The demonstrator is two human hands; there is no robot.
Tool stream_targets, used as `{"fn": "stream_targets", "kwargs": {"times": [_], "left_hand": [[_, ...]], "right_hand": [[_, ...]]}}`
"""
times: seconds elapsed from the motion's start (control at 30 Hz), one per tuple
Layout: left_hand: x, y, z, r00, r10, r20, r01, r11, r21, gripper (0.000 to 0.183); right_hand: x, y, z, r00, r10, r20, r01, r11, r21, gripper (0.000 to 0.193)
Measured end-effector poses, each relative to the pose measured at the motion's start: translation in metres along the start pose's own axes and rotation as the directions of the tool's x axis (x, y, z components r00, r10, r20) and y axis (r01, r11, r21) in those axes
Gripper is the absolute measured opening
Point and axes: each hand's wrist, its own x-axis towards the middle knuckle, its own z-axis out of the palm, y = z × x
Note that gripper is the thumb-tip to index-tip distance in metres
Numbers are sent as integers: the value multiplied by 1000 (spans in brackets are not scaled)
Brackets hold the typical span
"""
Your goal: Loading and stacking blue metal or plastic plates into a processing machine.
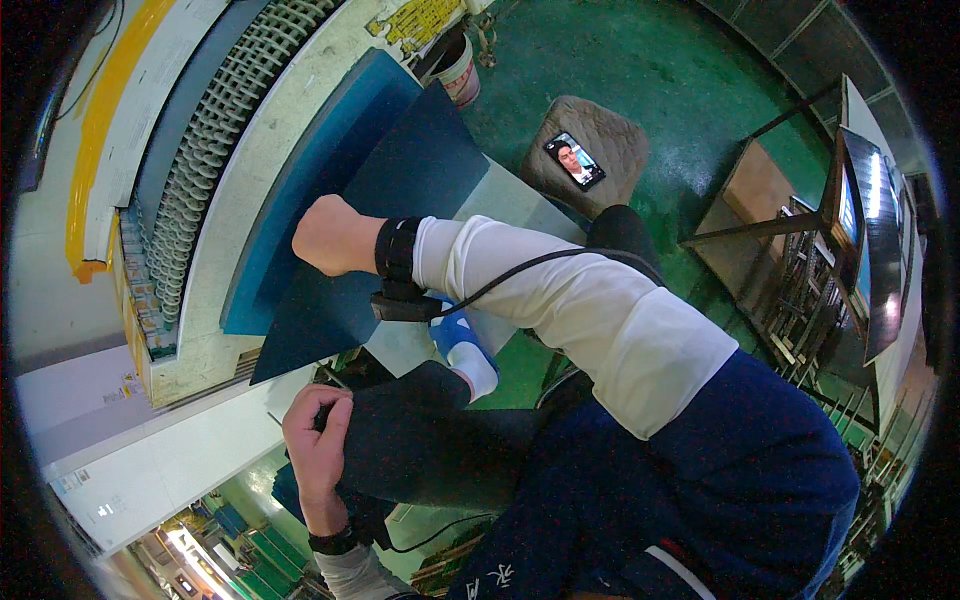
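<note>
My right hand (336,236) is curled into a fist over a dark blue flat sheet (425,150); its fingertips are turned away, so what they hold is hidden. That sheet overlaps a thicker blue sheet or stack (335,115) along the machine's front edge. My left hand (316,440) is closed beside my knee, its thumb bent against the fingers. A thin dark rod-like piece shows near its fingertips, but I cannot tell whether it is gripped. Each wrist wears a black strap, and the right one carries a small black box (405,305) with a cable.
A pale machine bed (225,220) with a row of white coiled parts curves along the left. At the far side are a bucket (458,75) and a padded brown stool (620,140) bearing a lit phone (575,160). A metal frame with panels (860,240) stands right.
</note>
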Motion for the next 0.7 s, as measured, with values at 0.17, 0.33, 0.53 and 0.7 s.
{"fn": "stream_targets", "kwargs": {"times": [0.17,0.33,0.53,0.7], "left_hand": [[0,0,0,1000,7,-4,-7,1000,5,7],[-1,1,0,1000,0,-6,0,1000,-1,7],[0,2,0,1000,-2,-1,2,1000,0,7],[-1,-1,0,1000,-2,0,2,1000,-4,8]], "right_hand": [[1,0,1,1000,6,14,-7,1000,6,9],[1,-1,1,1000,4,6,-4,1000,-5,9],[2,-1,1,1000,6,18,-6,1000,2,9],[0,1,4,1000,0,-22,0,1000,12,8]]}}
